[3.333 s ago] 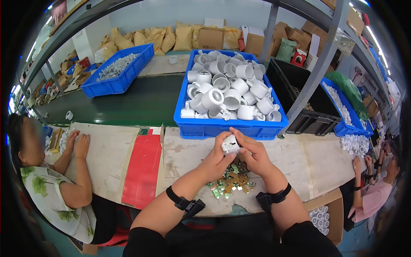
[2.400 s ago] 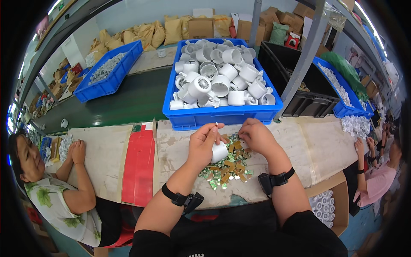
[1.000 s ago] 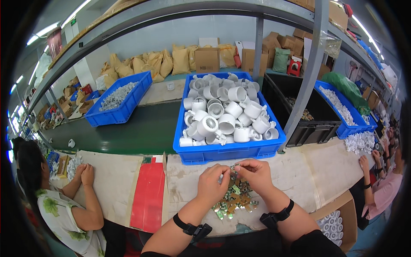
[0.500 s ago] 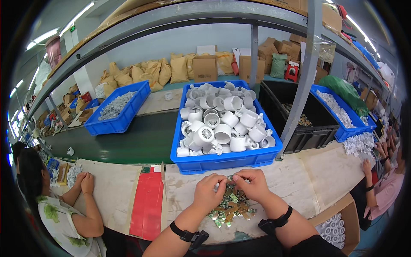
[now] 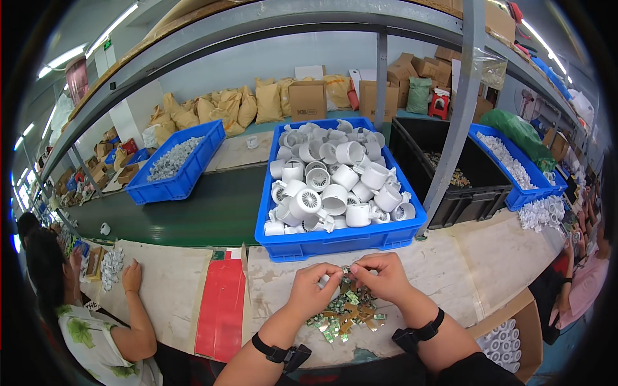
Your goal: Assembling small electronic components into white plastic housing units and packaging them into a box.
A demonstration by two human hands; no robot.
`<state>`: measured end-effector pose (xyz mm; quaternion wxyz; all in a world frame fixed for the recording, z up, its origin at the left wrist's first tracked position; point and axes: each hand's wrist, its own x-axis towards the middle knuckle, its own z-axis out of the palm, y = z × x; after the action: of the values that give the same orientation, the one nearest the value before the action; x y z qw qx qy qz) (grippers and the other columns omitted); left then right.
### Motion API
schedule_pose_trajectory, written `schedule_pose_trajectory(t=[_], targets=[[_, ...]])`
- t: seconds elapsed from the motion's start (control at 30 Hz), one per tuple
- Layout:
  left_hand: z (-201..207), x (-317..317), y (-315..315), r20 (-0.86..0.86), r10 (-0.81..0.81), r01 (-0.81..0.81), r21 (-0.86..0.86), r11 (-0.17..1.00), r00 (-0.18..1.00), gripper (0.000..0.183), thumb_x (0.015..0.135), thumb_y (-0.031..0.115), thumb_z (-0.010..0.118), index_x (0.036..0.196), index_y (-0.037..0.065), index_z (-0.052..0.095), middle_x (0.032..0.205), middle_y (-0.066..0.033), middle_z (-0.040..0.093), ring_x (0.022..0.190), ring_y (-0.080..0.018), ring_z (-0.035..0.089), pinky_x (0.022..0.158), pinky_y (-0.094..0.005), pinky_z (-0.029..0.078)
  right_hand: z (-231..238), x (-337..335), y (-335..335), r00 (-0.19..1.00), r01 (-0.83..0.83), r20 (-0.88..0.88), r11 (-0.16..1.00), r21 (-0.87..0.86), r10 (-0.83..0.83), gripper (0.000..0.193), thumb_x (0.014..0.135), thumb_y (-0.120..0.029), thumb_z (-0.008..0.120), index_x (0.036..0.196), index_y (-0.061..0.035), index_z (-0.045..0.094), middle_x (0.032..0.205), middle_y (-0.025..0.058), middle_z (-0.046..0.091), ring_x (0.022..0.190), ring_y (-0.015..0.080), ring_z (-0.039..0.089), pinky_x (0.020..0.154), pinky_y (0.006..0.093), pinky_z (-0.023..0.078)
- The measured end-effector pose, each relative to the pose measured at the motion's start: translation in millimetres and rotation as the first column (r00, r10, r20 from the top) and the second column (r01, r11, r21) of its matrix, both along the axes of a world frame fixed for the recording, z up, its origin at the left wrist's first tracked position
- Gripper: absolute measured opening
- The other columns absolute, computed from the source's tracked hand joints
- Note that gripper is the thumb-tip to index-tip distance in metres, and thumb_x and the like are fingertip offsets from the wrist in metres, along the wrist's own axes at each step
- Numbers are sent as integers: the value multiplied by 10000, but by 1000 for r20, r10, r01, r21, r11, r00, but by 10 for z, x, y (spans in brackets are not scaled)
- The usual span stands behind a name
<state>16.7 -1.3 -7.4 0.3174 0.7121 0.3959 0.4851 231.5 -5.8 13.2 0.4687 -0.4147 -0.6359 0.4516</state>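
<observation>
My left hand [image 5: 313,287] and my right hand [image 5: 382,276] meet over a pile of small circuit boards [image 5: 353,311] in front of the big blue bin. Both hands are closed, fingertips pinched together around one small circuit board [image 5: 346,270]. Below the left fingers a pale rounded piece [image 5: 330,287] shows; whether the left hand grips it or it lies behind, I cannot tell. The heaped boards are green and brown, lying loose on the worn tabletop [image 5: 277,283]. Each wrist wears a black strap.
A blue bin [image 5: 335,243] heaped with white cup-shaped housings [image 5: 335,199] stands just beyond my hands. Beside it are a black crate [image 5: 463,209] and a grey post [image 5: 450,128]. Red card [image 5: 221,309] lies left; a carton of white tubes [image 5: 529,321] sits lower right. Co-workers sit at both sides.
A pale rounded piece now shows under my left fingers. My hands stay nearly in place, still pinching. The co-worker on the left has parted their hands.
</observation>
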Motion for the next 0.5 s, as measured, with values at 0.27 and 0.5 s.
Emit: schedule_pose_trajectory(t=[0.27,0.5], targets=[[-42,-57,33,103,-53,75,-216,973,993,99,971,93,770,991,-3,779,878,-67,804,793,-91,712,720,-277,549,10,25,21,994,-97,79,972,213,81,127,993,-106,753,1000,4,816,798,71,763,673,110,679,606,273,516],[135,49,-140,58,37,-41,67,997,998,73,929,76,789,937,5,773,819,-97,780,722,-147,730,668,-296,551,97,-25,-52,995,-97,36,961,259,91,102,984,-80,742,998,-6,810,835,78,771,708,139,716,632,301,549]])
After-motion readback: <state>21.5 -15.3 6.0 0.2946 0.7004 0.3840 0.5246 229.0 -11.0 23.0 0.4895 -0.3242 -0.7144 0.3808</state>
